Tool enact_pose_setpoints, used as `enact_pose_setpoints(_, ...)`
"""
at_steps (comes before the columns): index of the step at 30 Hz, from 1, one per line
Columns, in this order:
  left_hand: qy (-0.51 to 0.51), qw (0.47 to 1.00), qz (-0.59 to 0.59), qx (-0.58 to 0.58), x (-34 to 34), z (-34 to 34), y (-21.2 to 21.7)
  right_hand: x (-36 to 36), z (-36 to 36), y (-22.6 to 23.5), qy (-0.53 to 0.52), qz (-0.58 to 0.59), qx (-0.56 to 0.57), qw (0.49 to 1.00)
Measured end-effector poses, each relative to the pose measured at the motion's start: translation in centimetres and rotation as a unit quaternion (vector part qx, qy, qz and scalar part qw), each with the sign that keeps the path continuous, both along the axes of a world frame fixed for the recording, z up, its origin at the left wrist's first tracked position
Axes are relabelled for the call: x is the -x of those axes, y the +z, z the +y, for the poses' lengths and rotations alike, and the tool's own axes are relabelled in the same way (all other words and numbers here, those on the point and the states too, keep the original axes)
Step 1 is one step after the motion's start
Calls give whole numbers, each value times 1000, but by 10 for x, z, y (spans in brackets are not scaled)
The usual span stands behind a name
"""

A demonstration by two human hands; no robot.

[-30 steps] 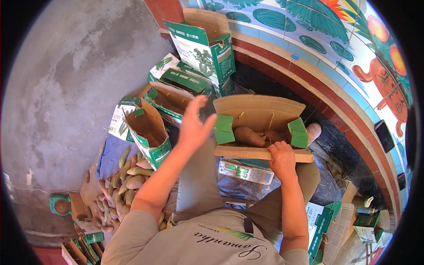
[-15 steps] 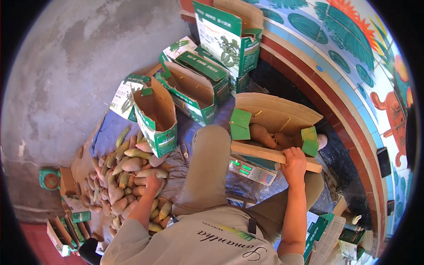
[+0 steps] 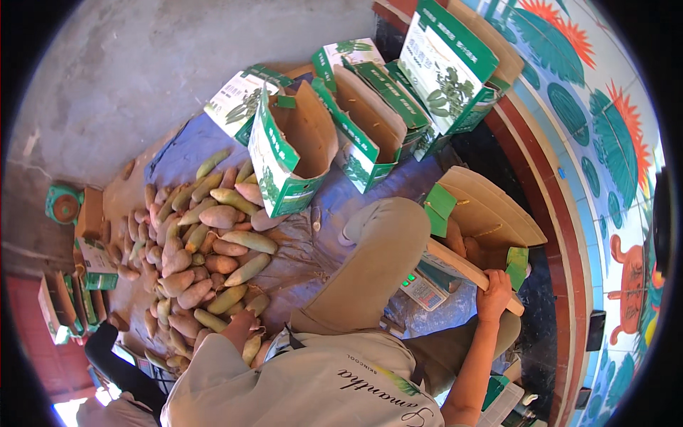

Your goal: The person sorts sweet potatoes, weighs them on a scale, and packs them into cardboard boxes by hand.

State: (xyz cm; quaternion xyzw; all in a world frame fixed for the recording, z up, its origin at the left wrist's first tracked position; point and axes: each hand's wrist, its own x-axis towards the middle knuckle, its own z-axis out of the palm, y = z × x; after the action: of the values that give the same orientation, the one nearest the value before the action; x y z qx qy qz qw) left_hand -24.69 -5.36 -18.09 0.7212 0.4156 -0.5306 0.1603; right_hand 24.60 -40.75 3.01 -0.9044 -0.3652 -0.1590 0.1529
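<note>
A large heap of brownish-pink and greenish tubers lies to my left. My left hand reaches down onto the heap's near edge, and its fingers are partly hidden among the tubers. My right hand is closed over the near flap of an open cardboard carton, fingers over the top edge. Several tubers show inside this carton, which has green corner tabs. Beneath it is a digital scale with a lit green display.
Several open green-and-white cartons stand beyond the heap. Blue sheeting covers part of the floor. A tiled wall curves along the right. My bent knee lies between heap and carton. Another person's dark sleeve shows at lower left.
The view has swung left, so the scene sits farther right. My left hand has moved from the middle of the heap to its near edge. My right hand still grips the carton flap.
</note>
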Motion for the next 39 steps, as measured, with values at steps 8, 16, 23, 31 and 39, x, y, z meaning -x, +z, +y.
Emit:
enact_pose_setpoints(8,-461,854,-4,239,62,-24,-120,-2,3,-8,-11,-25,27,999)
enact_pose_setpoints(16,138,988,-71,4,9,-3,-41,-4,-2,-10,0,-32,43,999)
enact_pose_setpoints(23,150,956,-160,-195,-26,65,-32,-3,2,-11,-1,-30,57,998)
enact_pose_setpoints(31,140,968,-144,-152,-90,96,-43,-4,0,-10,-8,-41,73,996)
enact_pose_setpoints(39,99,968,-105,-203,-113,92,-52,-5,0,-12,-11,-32,77,996)
